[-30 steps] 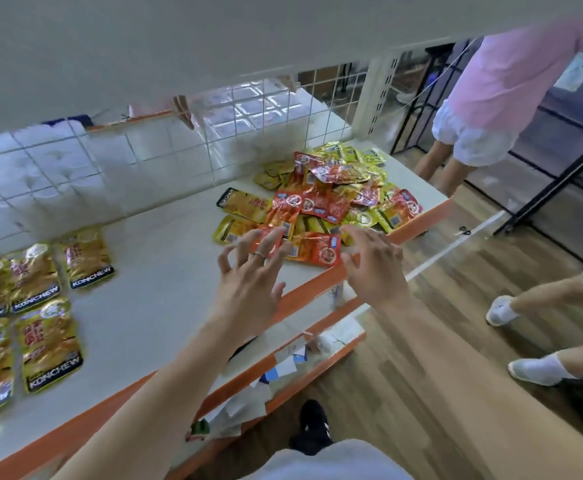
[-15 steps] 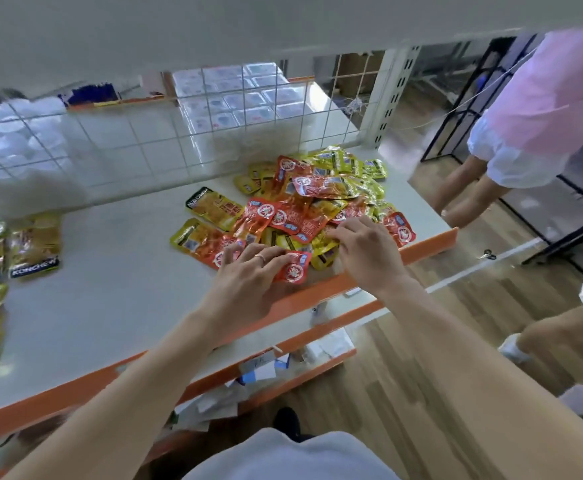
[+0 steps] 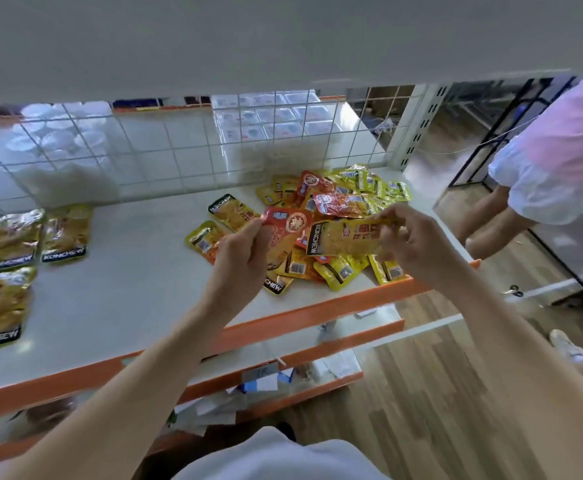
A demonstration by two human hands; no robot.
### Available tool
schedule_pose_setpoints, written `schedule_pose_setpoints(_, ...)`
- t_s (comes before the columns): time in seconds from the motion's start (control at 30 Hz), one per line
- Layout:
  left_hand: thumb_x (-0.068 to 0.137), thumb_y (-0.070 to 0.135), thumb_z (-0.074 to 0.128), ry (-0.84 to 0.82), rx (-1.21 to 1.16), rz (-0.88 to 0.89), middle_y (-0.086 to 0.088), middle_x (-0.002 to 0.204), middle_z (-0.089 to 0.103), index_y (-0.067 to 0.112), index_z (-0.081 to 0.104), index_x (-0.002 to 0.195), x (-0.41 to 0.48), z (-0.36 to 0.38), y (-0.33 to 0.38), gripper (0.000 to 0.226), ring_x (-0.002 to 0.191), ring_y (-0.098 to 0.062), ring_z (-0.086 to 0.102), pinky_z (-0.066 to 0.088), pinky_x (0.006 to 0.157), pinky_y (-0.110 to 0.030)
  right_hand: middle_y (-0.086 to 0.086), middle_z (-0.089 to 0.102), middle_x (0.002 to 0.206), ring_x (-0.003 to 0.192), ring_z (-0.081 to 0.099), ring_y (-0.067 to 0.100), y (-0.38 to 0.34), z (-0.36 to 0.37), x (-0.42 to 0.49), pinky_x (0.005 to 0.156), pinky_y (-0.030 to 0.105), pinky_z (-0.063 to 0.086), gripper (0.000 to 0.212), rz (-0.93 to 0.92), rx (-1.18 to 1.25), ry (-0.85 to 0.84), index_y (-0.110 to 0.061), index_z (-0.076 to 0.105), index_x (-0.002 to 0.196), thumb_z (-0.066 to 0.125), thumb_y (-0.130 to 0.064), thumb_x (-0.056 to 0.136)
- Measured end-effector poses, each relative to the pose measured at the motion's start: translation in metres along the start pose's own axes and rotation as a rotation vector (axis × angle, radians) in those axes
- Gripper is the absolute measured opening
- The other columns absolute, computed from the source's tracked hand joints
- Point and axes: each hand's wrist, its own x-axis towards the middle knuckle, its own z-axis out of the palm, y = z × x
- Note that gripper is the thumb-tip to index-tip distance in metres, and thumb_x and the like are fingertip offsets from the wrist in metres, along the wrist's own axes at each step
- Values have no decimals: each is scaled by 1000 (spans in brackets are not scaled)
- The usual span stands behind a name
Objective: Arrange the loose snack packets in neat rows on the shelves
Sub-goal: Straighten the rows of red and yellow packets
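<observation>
A loose pile of red and yellow snack packets (image 3: 338, 199) lies at the right end of the white shelf (image 3: 137, 292). My left hand (image 3: 241, 251) pinches a red packet (image 3: 288, 223) by its left edge, lifted above the pile. My right hand (image 3: 418, 244) grips a yellow KONCHEW packet (image 3: 345, 237) by its right end, held sideways over the pile. Several yellow packets (image 3: 13, 244) lie flat in rows at the shelf's left end.
A white wire grid (image 3: 179, 150) backs the shelf, and an upper shelf (image 3: 283, 39) overhangs it. The front lip is orange (image 3: 283, 320), with lower shelves holding paper scraps (image 3: 259, 379). A person in pink (image 3: 556, 143) stands to the right on the wooden floor.
Both hands pressed on the pile half a second ago; each has now lifted a packet, red in the left and yellow in the right. The view has shifted closer to the shelf.
</observation>
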Motion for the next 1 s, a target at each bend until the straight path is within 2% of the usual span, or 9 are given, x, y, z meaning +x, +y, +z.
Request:
schedule_pose_setpoints(0.1,108,15,40,120,-370,-321,5,69,58,7,57,86,8,-10,11,29,62,-10,56,50,58,-31,20,64,99,77,73,38,-17,3,3,54,43,61,6,129,452,-98,-18,54,102,55,-12,100)
schedule_pose_setpoints(0.17,108,16,40,207,-536,-489,4,70,68,10,62,93,9,-21,17,28,62,-10,66,57,55,-29,17,65,93,73,72,39,-24,14,8,52,34,58,17,139,549,-86,-20,55,103,64,-10,92)
schedule_pose_setpoints(0.27,109,19,39,286,-592,-593,5,73,72,14,65,95,2,-44,16,30,68,-11,71,59,57,-31,-1,71,75,59,67,19,-33,40,19,51,27,55,34,104,644,-121,-20,57,101,74,-9,74)
schedule_pose_setpoints(0.37,107,18,42,363,-611,-679,-2,84,72,15,67,98,-12,-73,8,26,81,-19,71,62,71,-44,-1,72,77,65,66,15,-46,73,29,60,26,52,38,80,822,-237,-23,65,92,82,-16,59)
schedule_pose_setpoints(0.47,100,7,53,412,-627,-750,-5,96,73,16,66,107,-34,-102,1,17,91,-24,72,59,85,-49,-5,67,73,65,55,11,-62,108,36,59,20,42,20,76,889,-286,-22,74,81,81,-20,62)
schedule_pose_setpoints(0.6,93,1,61,500,-566,-784,1,92,75,19,67,106,-66,-138,-6,22,90,-21,73,58,86,-46,-4,68,70,56,54,5,-89,156,39,52,15,41,19,102,902,-355,-12,72,83,78,-21,68)
schedule_pose_setpoints(0.73,92,4,64,552,-487,-786,1,93,73,18,68,103,-91,-166,-13,18,89,-17,72,59,81,-41,-1,68,76,63,52,11,-114,196,34,56,21,40,11,118,856,-415,-19,74,80,78,-25,71)
schedule_pose_setpoints(0.83,93,6,65,570,-426,-773,3,91,75,21,70,101,-105,-185,-20,17,86,-14,72,58,68,-30,2,69,85,76,57,13,-126,222,31,66,26,42,5,146,791,-398,-20,72,86,74,-17,83)
schedule_pose_setpoints(1.0,93,7,66,572,-394,-762,-1,96,76,18,69,106,-122,-221,-34,17,85,-15,74,58,63,-26,23,71,101,89,64,26,-157,264,25,94,54,51,7,205,724,-347,-12,72,92,74,-17,87)
